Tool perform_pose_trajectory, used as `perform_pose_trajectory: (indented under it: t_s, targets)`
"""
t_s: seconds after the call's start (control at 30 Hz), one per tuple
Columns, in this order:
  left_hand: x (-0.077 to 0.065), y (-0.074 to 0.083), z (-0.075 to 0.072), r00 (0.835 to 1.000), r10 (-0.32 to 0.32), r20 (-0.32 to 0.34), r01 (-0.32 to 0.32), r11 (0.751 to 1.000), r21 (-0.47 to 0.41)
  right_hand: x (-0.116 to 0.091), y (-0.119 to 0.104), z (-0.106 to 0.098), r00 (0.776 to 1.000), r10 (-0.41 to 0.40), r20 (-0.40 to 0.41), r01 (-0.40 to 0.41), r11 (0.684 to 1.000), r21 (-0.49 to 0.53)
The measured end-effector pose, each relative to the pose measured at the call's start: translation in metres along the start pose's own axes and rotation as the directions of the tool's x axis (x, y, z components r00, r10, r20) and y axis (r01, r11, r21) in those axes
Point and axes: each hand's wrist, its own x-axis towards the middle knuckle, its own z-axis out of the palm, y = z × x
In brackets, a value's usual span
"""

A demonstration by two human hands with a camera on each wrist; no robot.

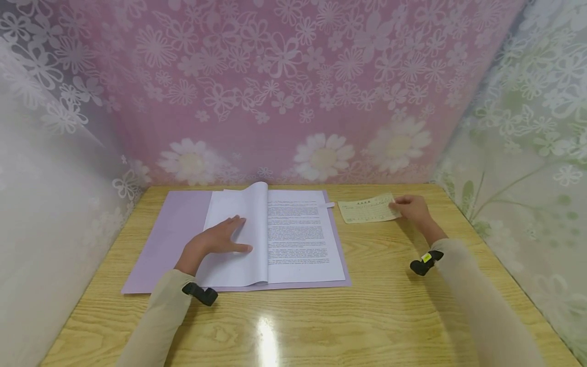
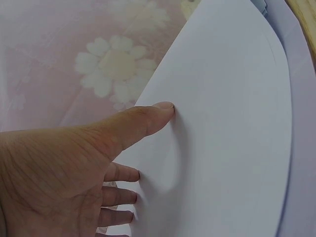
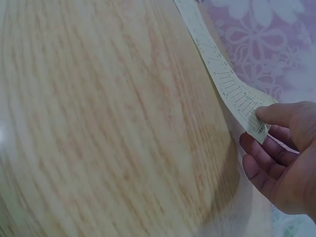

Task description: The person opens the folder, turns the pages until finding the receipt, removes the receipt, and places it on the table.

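My left hand [image 1: 219,239] rests with spread fingers on white pages [image 1: 208,267] turned over to the left, which curve up along the middle. Beside them lies a printed page [image 1: 298,239] in a light purple folder [image 1: 153,244]. In the left wrist view, the thumb and fingertips touch the blank side of the sheet [image 2: 232,123]. At the right, my right hand [image 1: 412,210] pinches the right end of a yellowish printed slip [image 1: 367,209] between thumb and fingers. The right wrist view shows that end of the slip [image 3: 237,94] lifted off the table.
A small white tab [image 1: 327,205] sticks out at the right edge of the printed page. The wood-grain table [image 1: 357,316] ends at a pink flowered backdrop [image 1: 257,102]. Pale flowered sheets [image 1: 545,168] stand along both sides.
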Motion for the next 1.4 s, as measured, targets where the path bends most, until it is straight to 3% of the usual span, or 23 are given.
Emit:
perform_pose_trajectory:
  t_s: [0.83, 1.4]
  targets:
    - [-0.0006, 0.0006, 0.0000, 1.000, 0.003, 0.000, -0.003, 1.000, 0.014, -0.0080, -0.0002, 0.0062, 0.997, -0.072, -0.018, 0.069, 0.986, -0.149]
    - [0.0012, -0.0018, -0.0001, 1.000, 0.006, 0.003, -0.006, 1.000, 0.010, -0.0096, -0.0003, 0.0055, 0.996, -0.088, -0.019, 0.084, 0.983, -0.162]
